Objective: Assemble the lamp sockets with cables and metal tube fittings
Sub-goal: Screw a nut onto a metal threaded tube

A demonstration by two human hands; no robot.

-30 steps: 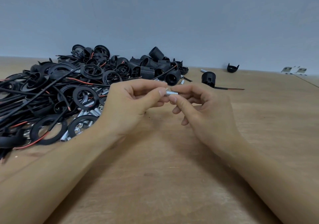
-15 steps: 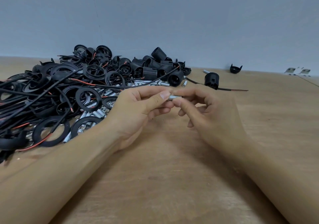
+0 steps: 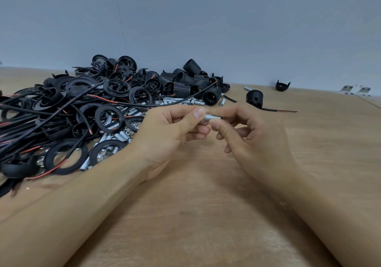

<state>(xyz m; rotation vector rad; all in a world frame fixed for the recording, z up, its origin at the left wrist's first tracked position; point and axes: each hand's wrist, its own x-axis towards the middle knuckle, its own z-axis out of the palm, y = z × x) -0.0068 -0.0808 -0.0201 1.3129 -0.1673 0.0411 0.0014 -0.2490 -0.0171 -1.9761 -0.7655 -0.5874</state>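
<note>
Although one ribbed black plastic lamp socket (image 3: 254, 99) with a thin black cable (image 3: 276, 110) lies apart toward the far right of the light wooden table (image 3: 206, 215) — perhaps a finished piece — the work looks barely begun. The big heap of black sockets, flat rings and cables (image 3: 86, 110), with loose silvery tubes and nuts among it, fills the far left of the table. Above the table's middle, the left hand (image 3: 165, 135) and right hand (image 3: 253, 137) both pinch one short smooth silver metal tube fitting (image 3: 212, 116) between thumb and fingertips. Whether a nut sits on it cannot be told. Joining it to socket and cable remains.
</note>
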